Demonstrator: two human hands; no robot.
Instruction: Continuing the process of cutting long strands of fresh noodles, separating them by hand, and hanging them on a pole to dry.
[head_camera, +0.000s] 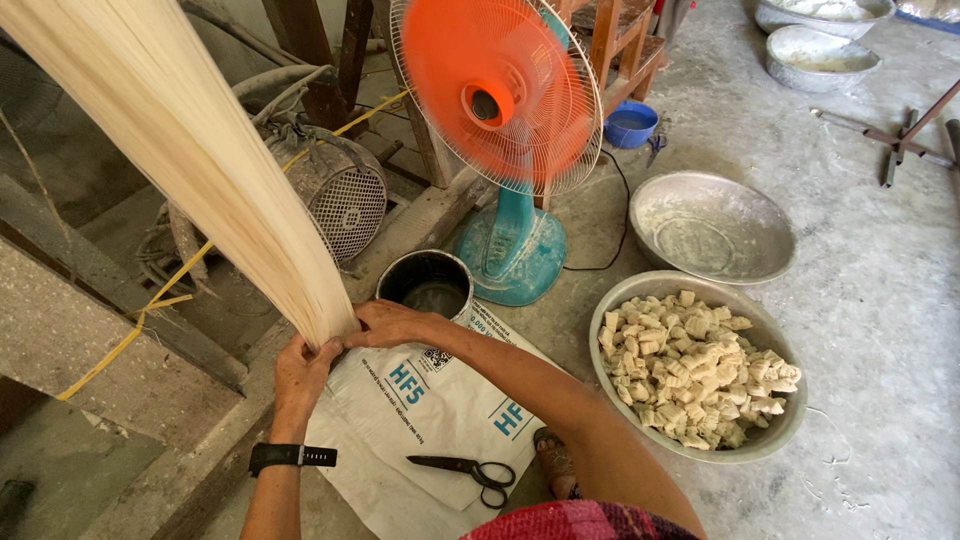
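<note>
Down low, both hands clasped round the noodle strands' (190, 150) lower end, left hand (303, 370) beneath, right hand (392, 322) beside, black scissors (468, 470) on the white sack's (420, 405) near edge.

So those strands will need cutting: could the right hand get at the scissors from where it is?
Probably yes. The scissors lie uncovered on the white sack, just below the right hand, with nothing between them. But that hand is gripping the noodle strands and would have to let go.

Scissors (468, 470) on sack (420, 400); fan (497, 95) behind.
</note>
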